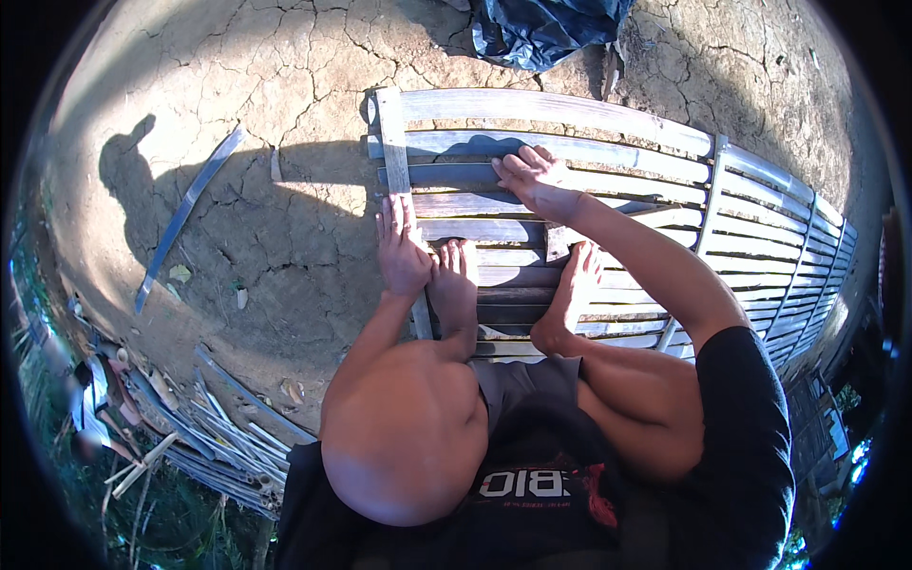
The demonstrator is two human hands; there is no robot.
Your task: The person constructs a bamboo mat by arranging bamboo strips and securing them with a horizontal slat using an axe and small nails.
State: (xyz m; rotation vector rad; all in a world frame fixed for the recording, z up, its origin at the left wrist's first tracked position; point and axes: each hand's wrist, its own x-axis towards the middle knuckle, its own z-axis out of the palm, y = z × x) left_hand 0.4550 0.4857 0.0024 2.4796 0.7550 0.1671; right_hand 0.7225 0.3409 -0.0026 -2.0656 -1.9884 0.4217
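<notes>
A long panel of split bamboo slats (pixel 532 102), tied across several crosspieces, lies on the ground in front of me. My left hand (pixel 404 249) rests on the crosspiece (pixel 391 123) at its left end, fingers stretched out toward the far side. Farther right, my right hand (pixel 534 180) has its fingers bent over a dark bamboo slat (pixel 442 175); their undersides are hidden. My bare left foot (pixel 454 280) presses on the slats beside my left hand. The right foot (pixel 575 290) stands on the panel too, next to a small wooden piece (pixel 556 244).
A loose bamboo strip (pixel 190 217) lies on the cracked soil to the left. Bundled bamboo and sticks (pixel 223 446) are piled at the lower left, near another person (pixel 93 399). Black plastic sheeting (pixel 551 33) sits beyond the panel.
</notes>
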